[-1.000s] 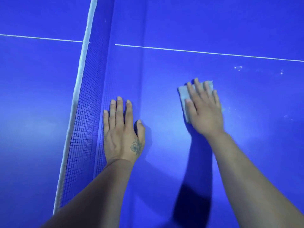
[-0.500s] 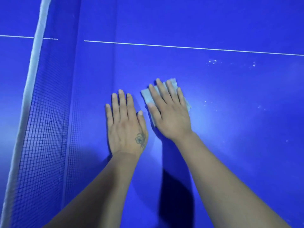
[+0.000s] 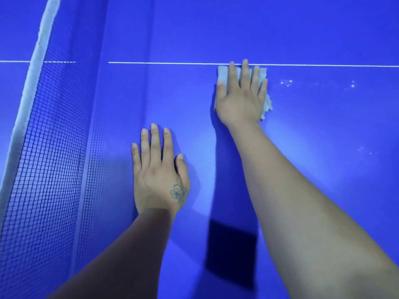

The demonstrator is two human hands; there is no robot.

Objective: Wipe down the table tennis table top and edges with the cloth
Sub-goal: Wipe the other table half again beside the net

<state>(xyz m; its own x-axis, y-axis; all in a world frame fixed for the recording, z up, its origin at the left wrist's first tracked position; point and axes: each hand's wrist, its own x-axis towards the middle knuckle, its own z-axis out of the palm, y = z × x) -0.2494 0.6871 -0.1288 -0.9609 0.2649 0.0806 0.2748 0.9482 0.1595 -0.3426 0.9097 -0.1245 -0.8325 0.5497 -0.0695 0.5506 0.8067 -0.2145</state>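
Place: a games or sports room, seen close up
Evidence: blue table tennis worktop; white centre line; mesh net left of both grips

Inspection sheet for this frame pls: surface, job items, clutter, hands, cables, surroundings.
Surface: blue table top with a white line; pale specks right of the cloth.
Job items: cloth flat by the white line.
Clutter: nothing seen.
Hands: right hand presses the cloth with straight fingers; left hand rests flat on the table.
Cables: nothing seen.
Surroundings: net stands at left.
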